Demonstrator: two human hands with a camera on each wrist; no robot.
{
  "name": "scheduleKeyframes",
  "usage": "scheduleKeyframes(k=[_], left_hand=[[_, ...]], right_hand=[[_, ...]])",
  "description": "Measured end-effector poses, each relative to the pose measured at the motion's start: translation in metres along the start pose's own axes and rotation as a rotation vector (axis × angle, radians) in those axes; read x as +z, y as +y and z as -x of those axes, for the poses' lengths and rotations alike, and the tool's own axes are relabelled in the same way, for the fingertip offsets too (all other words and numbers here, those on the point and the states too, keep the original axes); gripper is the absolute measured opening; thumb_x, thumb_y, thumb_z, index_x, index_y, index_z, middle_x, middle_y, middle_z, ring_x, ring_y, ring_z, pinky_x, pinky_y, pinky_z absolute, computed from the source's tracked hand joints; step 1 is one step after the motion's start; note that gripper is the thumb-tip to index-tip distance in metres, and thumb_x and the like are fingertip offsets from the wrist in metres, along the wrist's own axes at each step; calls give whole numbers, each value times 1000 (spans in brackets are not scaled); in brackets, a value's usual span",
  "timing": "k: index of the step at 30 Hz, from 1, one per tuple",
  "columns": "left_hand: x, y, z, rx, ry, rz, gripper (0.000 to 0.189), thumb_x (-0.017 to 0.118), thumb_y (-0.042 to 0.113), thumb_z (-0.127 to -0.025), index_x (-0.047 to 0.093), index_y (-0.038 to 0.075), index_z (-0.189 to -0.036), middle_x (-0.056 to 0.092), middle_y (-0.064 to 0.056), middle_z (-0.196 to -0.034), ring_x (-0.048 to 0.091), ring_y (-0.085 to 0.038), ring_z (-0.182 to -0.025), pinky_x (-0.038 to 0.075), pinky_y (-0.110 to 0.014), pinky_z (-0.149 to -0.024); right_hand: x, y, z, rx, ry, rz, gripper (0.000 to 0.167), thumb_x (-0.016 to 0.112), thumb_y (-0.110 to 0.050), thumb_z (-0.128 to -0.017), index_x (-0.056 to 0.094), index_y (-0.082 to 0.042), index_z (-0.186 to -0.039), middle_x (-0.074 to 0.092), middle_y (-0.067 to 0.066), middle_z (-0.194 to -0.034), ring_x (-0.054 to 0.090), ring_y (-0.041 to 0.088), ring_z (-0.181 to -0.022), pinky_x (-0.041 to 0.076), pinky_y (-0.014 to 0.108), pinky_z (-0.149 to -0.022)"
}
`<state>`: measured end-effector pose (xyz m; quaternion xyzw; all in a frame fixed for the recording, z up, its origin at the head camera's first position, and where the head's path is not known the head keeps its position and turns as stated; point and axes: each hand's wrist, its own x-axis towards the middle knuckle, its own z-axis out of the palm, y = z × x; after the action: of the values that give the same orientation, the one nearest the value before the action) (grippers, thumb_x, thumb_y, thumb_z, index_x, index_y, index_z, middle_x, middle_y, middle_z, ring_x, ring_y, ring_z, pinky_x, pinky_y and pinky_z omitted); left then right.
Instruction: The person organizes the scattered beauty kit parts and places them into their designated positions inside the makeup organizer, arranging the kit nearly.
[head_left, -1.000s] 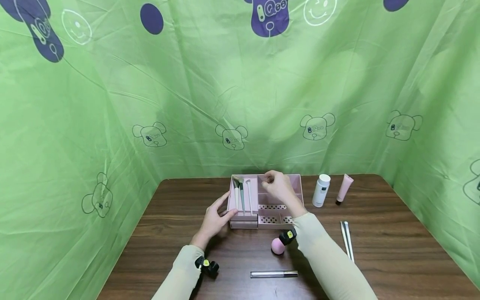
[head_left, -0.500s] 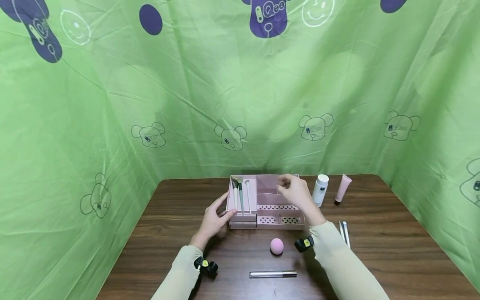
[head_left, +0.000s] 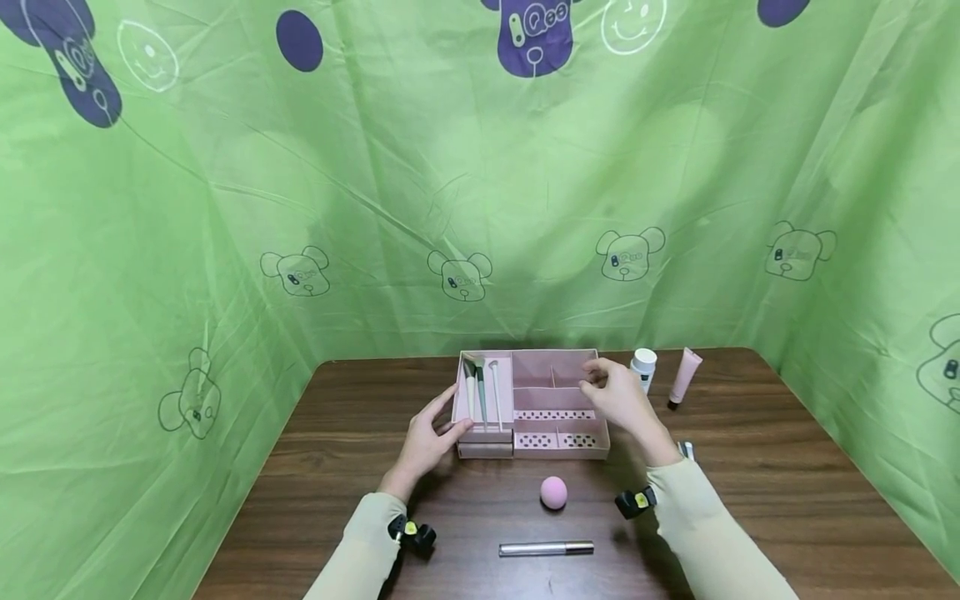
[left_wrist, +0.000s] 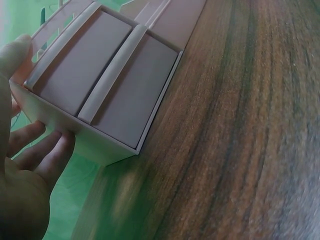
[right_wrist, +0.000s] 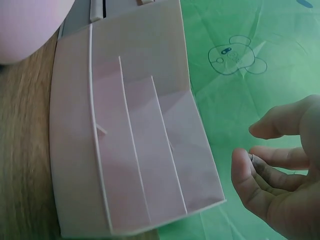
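Observation:
A pink makeup organizer point(head_left: 561, 454) stands at the back middle of the table. My left hand point(head_left: 424, 442) holds its left front corner, thumb at the upper front edge and fingers against the side wall; in the left wrist view two drawer fronts point(left_wrist: 142, 90) face the camera. Several makeup brushes point(head_left: 482, 392) lie in the organizer's left top tray. My right hand point(head_left: 624, 402) hovers at the organizer's right rim, fingers loosely bent and holding nothing. The right wrist view shows a gap between its thumb and fingertips, beside the divided compartments point(right_wrist: 145, 150).
A pink makeup sponge point(head_left: 553, 492) and a silver tube point(head_left: 546, 548) lie in front of the organizer. To the right stand a white bottle point(head_left: 643, 363) and a pink squeeze tube point(head_left: 684, 379). White-handled brushes point(head_left: 687, 451) are mostly hidden by the right sleeve. Green cloth point(head_left: 480, 208) surrounds the table.
My right hand has moved rightward from over the organizer's middle to its right edge, now overlapping the white bottle. My left hand has stayed on the corner.

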<state>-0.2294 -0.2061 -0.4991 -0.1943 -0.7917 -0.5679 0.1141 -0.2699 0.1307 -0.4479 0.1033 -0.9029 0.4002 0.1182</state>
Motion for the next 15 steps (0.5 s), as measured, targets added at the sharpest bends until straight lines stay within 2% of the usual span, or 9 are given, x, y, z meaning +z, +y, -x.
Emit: scheduleKeyframes(k=[9, 15], left_hand=[[-1, 1, -1, -21, -4, 11, 67, 75, 10, -86, 43, -4, -143, 48, -30, -140, 53, -45, -122, 51, -52, -97], [-1, 2, -1, -37, -6, 2, 67, 75, 10, -86, 43, -4, -143, 47, -31, -141, 53, -44, -123, 51, -53, -98]], right_hand=[[-8, 20, 9, 10, 26, 56, 26, 69, -14, -85, 68, -7, -109, 72, 5, -89, 67, 16, -79, 55, 29, -70], [-18, 28, 16, 24, 22, 73, 25, 68, -12, -84, 68, -4, -108, 72, 6, -88, 66, 16, -78, 54, 31, -71]])
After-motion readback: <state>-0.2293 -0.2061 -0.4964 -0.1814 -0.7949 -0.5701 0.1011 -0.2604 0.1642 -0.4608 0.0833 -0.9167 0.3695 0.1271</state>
